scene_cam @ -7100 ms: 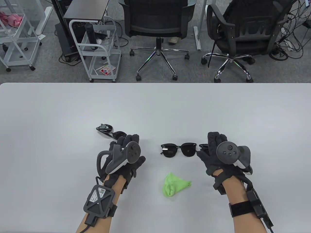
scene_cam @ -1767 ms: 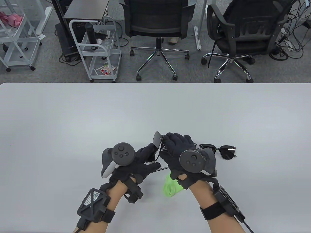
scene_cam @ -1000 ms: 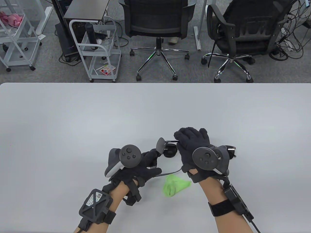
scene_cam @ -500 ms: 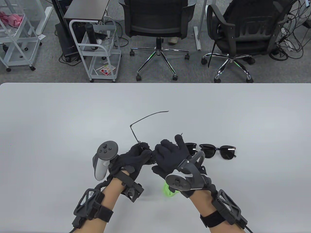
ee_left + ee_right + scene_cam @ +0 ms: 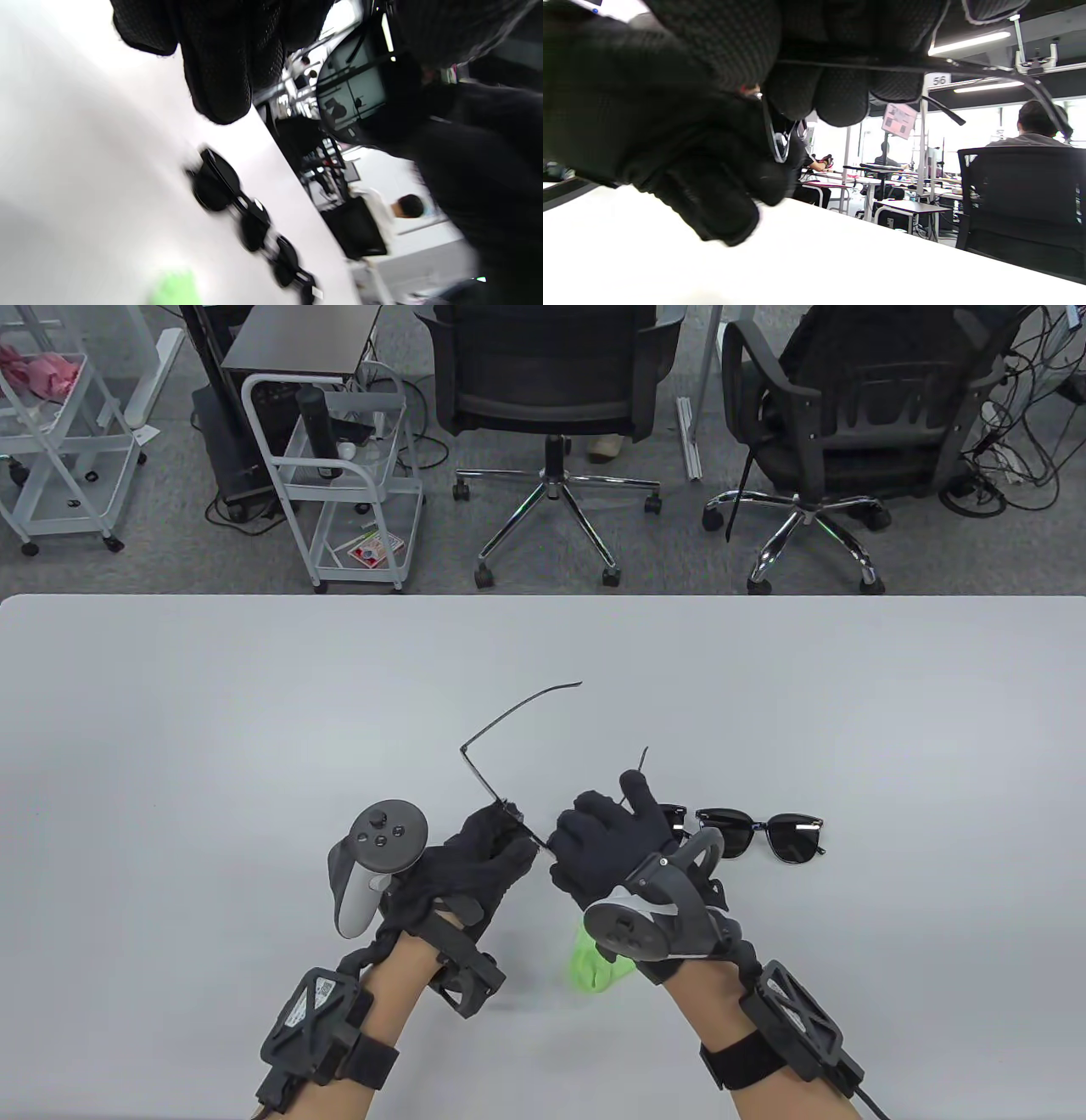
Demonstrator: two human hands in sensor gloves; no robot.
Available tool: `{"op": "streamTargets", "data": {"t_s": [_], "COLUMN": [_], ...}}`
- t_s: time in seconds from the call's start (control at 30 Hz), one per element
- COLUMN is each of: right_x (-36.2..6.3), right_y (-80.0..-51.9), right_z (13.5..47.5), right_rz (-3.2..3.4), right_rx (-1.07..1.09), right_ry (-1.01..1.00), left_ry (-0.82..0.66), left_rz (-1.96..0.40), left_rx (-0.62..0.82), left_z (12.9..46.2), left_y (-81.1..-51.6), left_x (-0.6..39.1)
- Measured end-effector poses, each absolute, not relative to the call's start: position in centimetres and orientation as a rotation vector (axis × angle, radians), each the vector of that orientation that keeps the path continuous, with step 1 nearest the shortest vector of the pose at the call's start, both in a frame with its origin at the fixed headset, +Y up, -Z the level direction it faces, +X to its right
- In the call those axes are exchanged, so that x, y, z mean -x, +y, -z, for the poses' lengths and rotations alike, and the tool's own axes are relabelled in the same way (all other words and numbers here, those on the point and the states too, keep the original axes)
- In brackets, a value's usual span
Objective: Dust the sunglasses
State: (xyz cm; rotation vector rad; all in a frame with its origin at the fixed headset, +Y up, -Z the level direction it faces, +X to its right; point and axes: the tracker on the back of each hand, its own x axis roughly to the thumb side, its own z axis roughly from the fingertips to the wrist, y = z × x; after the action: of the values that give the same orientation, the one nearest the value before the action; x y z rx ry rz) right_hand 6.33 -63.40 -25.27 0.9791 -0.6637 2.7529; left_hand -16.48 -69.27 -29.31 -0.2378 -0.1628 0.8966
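Thin wire-framed sunglasses (image 5: 519, 710) are held above the table between both hands. One temple arm is unfolded and points away and to the right. My left hand (image 5: 492, 848) grips the frame's left end. My right hand (image 5: 607, 836) grips the other end, and a second temple tip sticks up past its fingers. One dark lens (image 5: 352, 93) shows in the left wrist view. The frame wire (image 5: 967, 70) runs under my right fingers in the right wrist view. A green cloth (image 5: 594, 971) lies on the table, partly hidden under my right wrist.
Two black-framed sunglasses (image 5: 780, 836) lie in a row on the white table (image 5: 254, 712) just right of my right hand, the nearer pair partly hidden; they also show in the left wrist view (image 5: 216, 182). Office chairs and white carts stand beyond the far edge.
My left hand lifted the wire sunglasses from the left and my right hand joined it. In the last second both hands turned the frame and a temple swung open, pointing away.
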Motion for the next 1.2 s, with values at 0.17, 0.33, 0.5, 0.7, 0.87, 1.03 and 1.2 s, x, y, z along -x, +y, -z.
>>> {"op": "streamTargets", "data": {"t_s": [0.17,0.33,0.5,0.7,0.87,1.03,1.2], "right_x": [-9.6,-10.6,-10.9,-11.6,-11.9,-10.9,-6.7], "right_y": [-63.4,-64.1,-64.7,-65.2,-65.1,-62.6,-62.0], "right_z": [26.6,27.8,28.3,28.8,28.8,26.4,24.1], "right_rz": [-2.655,-2.541,-2.398,-2.323,-2.357,-2.530,-2.625], "right_rx": [-0.895,-0.929,-0.918,-0.876,-0.848,-0.907,-1.235], "right_ry": [-0.499,-0.219,-0.034,0.013,-0.029,-0.524,-0.507], "left_ry": [-0.215,-0.419,-0.472,-0.492,-0.500,-0.415,-0.333], "left_rz": [-0.306,-0.051,0.215,0.295,0.313,0.283,0.263], "left_rx": [-0.266,-0.230,-0.327,-0.427,-0.432,-0.452,-0.465], "left_z": [28.2,27.5,27.0,26.6,26.5,27.0,27.6], "left_y": [-65.8,-66.9,-67.3,-66.8,-66.7,-66.4,-66.2], "left_x": [16.9,14.6,12.9,12.7,12.5,13.3,14.5]}}
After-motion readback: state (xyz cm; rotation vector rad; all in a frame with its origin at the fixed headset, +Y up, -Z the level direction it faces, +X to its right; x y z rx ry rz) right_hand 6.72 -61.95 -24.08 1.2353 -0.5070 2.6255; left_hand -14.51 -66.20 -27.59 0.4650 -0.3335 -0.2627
